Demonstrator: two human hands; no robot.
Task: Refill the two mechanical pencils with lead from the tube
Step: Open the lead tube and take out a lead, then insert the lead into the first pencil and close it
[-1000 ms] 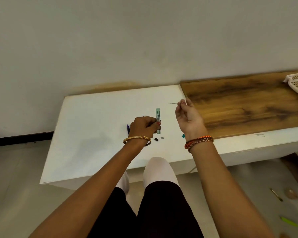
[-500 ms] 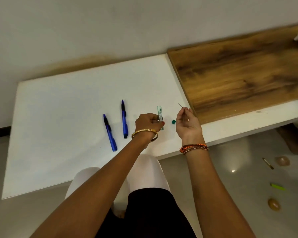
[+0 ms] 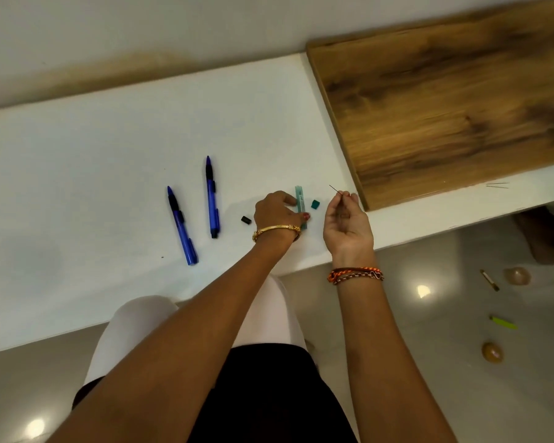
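Two blue mechanical pencils lie on the white table: one (image 3: 182,225) nearer the left, the other (image 3: 212,197) to its right. My left hand (image 3: 277,214) lies over the green lead tube (image 3: 301,203), which rests flat on the table; its fingers curl round the tube. My right hand (image 3: 346,215) hovers just right of the tube and pinches a thin lead (image 3: 335,189) that sticks up and left from my fingertips. A small green cap (image 3: 315,204) lies between my hands. A small black cap (image 3: 246,220) lies left of my left hand.
A wooden board (image 3: 445,107) covers the table's right part, with several loose leads (image 3: 498,185) near its front edge. The white table (image 3: 93,148) meets a wall at the back. On the floor at right lie a green marker (image 3: 503,322), a small stick and two round brown items.
The camera has tilted down and left, so both pencils came into view. My left hand lowered the tube from upright to flat on the table. My right hand still holds the lead.
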